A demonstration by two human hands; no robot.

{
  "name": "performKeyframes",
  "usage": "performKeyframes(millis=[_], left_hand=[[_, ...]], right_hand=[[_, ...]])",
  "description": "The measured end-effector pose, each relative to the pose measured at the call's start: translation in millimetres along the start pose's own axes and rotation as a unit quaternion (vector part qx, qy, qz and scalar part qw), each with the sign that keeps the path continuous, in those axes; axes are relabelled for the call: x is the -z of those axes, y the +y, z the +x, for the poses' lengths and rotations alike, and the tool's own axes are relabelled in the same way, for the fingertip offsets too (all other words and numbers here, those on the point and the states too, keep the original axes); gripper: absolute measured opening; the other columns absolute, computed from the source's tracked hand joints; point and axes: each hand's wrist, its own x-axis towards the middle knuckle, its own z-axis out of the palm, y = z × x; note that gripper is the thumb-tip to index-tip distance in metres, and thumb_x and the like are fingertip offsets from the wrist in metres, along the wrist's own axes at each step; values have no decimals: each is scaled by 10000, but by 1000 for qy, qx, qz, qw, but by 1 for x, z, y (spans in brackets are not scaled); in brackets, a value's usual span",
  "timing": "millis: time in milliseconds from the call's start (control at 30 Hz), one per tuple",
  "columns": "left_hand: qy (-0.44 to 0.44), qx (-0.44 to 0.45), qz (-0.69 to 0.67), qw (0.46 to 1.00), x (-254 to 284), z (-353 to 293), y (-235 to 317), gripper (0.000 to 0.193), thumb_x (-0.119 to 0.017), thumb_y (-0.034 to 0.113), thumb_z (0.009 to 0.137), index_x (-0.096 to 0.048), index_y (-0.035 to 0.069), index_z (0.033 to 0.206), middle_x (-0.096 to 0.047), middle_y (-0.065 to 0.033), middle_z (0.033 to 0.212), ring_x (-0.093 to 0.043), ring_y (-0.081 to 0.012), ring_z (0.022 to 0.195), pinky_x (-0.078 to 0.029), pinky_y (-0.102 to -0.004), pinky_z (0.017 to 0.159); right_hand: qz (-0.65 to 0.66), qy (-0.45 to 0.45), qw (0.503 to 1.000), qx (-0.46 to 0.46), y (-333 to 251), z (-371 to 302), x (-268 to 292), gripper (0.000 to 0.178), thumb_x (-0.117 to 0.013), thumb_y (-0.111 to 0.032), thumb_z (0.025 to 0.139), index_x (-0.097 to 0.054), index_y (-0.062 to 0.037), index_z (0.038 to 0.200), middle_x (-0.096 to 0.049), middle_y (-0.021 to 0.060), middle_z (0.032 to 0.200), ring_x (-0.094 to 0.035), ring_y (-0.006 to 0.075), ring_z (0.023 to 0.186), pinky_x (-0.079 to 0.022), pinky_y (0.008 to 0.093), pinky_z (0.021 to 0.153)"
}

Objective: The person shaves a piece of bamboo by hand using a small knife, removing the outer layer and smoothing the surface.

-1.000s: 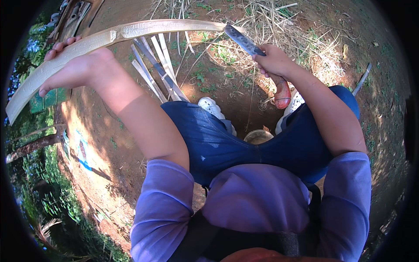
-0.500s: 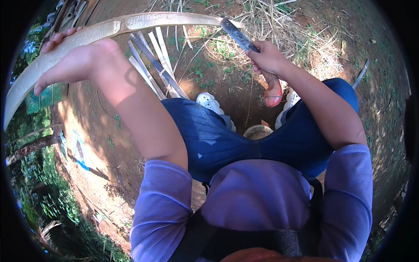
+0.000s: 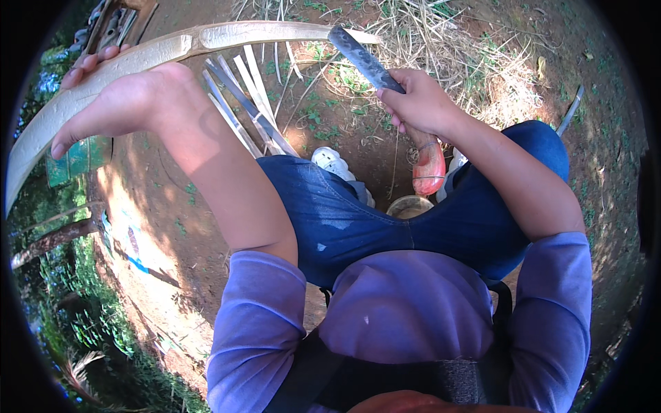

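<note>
A long, pale split bamboo strip (image 3: 227, 34) arches from the left edge across the top, with a node ridge partway along. My left hand (image 3: 131, 100) grips its left part, fingers over the far side and thumb on the near side. My right hand (image 3: 418, 102) is closed round a knife (image 3: 359, 56) with a dark, broad blade. Its thick handle runs below the hand to a rounded red end (image 3: 429, 168). The blade's upper end overlaps the strip near its tapering right tip; I cannot tell how deeply it bites.
Several narrow split strips (image 3: 256, 113) lean by my left knee. Shavings (image 3: 447, 41) lie heaped on the dirt ahead. Between my white shoes (image 3: 330, 161) sits a round container (image 3: 409, 206). Another thin strip (image 3: 570, 110) lies beyond my right knee; greenery (image 3: 82, 316) is at left.
My right hand and the knife have moved a little left along the strip, and the red handle end has swung nearer to me. My left hand has barely shifted.
</note>
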Motion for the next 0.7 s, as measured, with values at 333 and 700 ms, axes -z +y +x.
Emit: performKeyframes(millis=[333, 700], left_hand=[[41, 9, 10, 999, -24, -23, 17, 786, -51, 815, 971, -442, 146, 845, -439, -14, 727, -421, -167, 658, -427, -297, 650], [26, -16, 20, 999, -27, -25, 17, 760, -44, 790, 987, -436, 153, 850, -433, -11, 733, -422, -167, 670, -431, -303, 668]], right_hand=[[23, -46, 997, 58, -18, -27, -1, 284, -608, -182, 997, -614, 76, 1116, -641, 72, 671, -640, 146, 552, -534, 326, 544], [18, -91, 993, 71, -47, -61, 1, 565, -624, -141, 1011, -428, 92, 1487, -599, 30, 790, -583, 82, 580, -509, 252, 514]])
